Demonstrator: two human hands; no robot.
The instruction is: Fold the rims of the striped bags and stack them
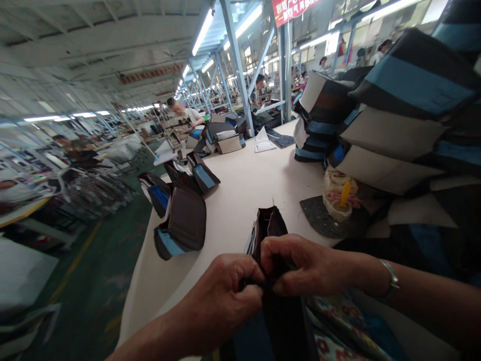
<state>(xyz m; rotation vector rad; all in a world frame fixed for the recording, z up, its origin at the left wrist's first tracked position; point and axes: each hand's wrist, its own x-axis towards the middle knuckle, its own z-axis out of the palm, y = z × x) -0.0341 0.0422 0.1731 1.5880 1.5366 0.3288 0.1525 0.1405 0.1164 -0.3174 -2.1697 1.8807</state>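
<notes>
Both my hands pinch the near edge of a dark brown fabric pouch that stands open on edge over a cream worktable. My left hand is closed, fingers curled onto the fabric. Facing it, my right hand is closed on the same edge, thumb and fingers pressed together. A bracelet sits on my right wrist. The lower part of the pouch drops out of sight between my forearms.
Finished brown-and-blue bags lie at the table's left edge. Tall stacks of blue, black and white pieces fill the right. A small pot with a yellow tool rests on a grey mat. Other workers sit further back.
</notes>
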